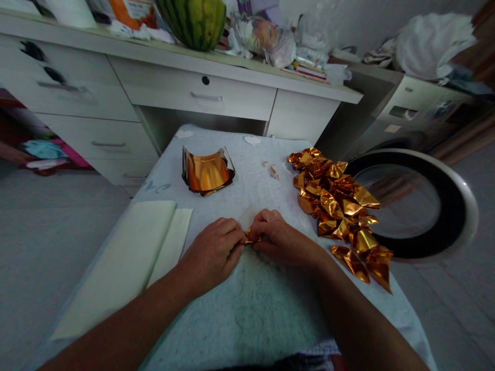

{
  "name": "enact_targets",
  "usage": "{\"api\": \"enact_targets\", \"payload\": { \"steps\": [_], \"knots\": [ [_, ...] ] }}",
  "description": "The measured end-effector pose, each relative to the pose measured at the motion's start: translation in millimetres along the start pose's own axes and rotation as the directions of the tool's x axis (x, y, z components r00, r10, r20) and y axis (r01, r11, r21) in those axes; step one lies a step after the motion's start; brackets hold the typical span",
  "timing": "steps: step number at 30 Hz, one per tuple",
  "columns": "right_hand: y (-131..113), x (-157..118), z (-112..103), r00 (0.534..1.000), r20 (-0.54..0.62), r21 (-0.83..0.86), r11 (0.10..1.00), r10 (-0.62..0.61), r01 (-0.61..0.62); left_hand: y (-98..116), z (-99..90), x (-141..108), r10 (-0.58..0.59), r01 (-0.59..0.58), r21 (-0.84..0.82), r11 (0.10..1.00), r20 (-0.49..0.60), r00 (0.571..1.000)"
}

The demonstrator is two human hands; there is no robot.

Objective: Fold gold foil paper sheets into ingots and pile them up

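Observation:
Both my hands meet over the middle of the cloth-covered table, pinching a small piece of gold foil [249, 238] between them. My left hand [216, 247] grips its left end with curled fingers. At its right end my right hand [273, 234] pinches it; most of the foil is hidden by the fingers. A curved stack of gold foil sheets [209, 172] stands beyond my left hand. To the right lies a pile of folded gold foil pieces [332, 201]. Pale paper sheets [119, 263] rest left of my left hand.
Small bits [271, 170] lie on the cloth [247, 319] beyond my hands. A white desk [193, 87] with drawers stands behind, bearing a watermelon [195, 23] and clutter. On the right, a washing machine's round door [425, 203] hangs open beside the table edge.

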State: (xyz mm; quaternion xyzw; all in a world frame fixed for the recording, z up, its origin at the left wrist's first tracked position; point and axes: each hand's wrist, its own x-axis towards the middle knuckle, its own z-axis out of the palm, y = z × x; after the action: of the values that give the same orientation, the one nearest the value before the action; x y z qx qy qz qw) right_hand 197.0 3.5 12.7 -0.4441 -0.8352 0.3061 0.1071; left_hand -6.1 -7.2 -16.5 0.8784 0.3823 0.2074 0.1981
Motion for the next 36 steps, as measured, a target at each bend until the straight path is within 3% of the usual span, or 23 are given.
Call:
{"api": "enact_targets", "payload": {
  "steps": [7, 16, 28, 36],
  "knots": [
    [1, 1, 1, 0.999, 0.026, 0.013, 1.000, 0.025, -0.026, -3, -1.0, 0, -0.085, 0.086, -0.050, 0.995, 0.014, 0.996],
    [0, 4, 5, 0.997, -0.046, -0.036, 0.998, 0.057, -0.059, -2, -0.1, 0, -0.140, 0.141, -0.089, 0.986, 0.012, 0.990],
    [1, 9, 15, 0.984, -0.152, -0.033, 0.994, 0.095, -0.102, 5, 5.1, 0, -0.280, 0.283, 0.042, 0.958, -0.064, 0.958],
    [0, 10, 18, 0.976, -0.176, -0.028, 0.991, 0.124, -0.131, 5, 4.3, 0, -0.292, 0.295, 0.036, 0.955, -0.058, 0.955]
  ]
}}
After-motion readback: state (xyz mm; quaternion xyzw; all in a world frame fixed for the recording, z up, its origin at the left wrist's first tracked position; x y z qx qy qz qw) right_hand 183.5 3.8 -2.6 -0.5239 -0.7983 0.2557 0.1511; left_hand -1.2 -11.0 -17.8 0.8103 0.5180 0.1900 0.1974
